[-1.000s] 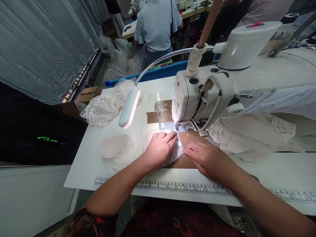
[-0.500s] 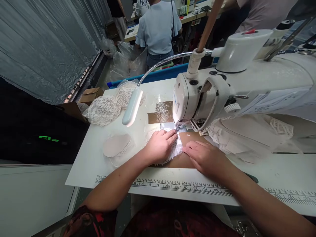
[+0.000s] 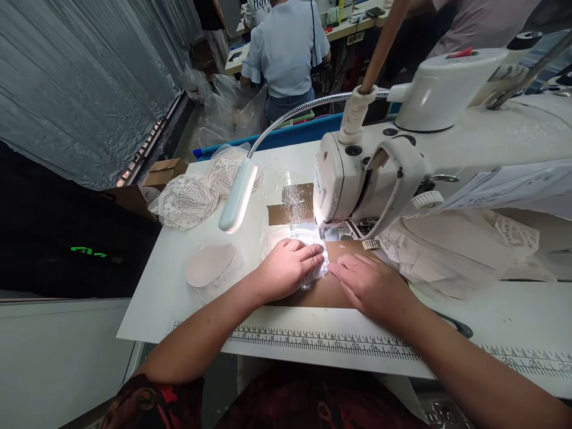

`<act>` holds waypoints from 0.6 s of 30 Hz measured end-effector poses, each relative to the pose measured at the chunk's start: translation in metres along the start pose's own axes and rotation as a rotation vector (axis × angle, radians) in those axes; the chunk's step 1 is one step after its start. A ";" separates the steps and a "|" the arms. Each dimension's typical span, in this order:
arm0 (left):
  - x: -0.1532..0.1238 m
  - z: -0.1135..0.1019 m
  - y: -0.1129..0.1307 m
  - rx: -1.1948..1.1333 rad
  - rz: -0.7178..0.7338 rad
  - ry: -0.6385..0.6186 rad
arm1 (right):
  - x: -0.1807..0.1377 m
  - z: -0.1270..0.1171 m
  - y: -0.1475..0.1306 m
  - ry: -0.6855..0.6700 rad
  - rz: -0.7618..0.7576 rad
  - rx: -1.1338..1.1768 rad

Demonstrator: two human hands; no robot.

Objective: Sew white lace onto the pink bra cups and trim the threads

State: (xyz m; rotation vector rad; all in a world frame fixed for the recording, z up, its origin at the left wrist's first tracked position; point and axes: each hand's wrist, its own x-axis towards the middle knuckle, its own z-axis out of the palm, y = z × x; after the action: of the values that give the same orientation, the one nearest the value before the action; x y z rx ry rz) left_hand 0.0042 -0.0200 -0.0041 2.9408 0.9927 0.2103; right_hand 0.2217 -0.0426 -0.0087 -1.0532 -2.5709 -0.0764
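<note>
Touching white lace [image 3: 322, 271] near the tabletop's [image 3: 167, 280] front edge, the left hand [image 3: 288, 269] and right hand [image 3: 370, 287] have narrow fingers; whether they pinch, I cannot tell.

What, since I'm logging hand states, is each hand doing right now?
Left hand: palm down, fingers on the white lace; grip cannot be told.
Right hand: fingertips at the lace's edge; pinching cannot be confirmed.
</note>
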 end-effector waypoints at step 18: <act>0.021 -0.005 -0.014 -0.141 -0.149 0.067 | 0.008 0.009 0.011 -0.076 0.188 0.047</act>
State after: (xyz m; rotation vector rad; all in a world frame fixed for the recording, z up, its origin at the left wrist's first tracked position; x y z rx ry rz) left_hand 0.0123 0.0036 0.0020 2.7363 1.1486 0.3606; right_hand 0.2214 -0.0277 -0.0149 -1.2970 -2.5124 0.0734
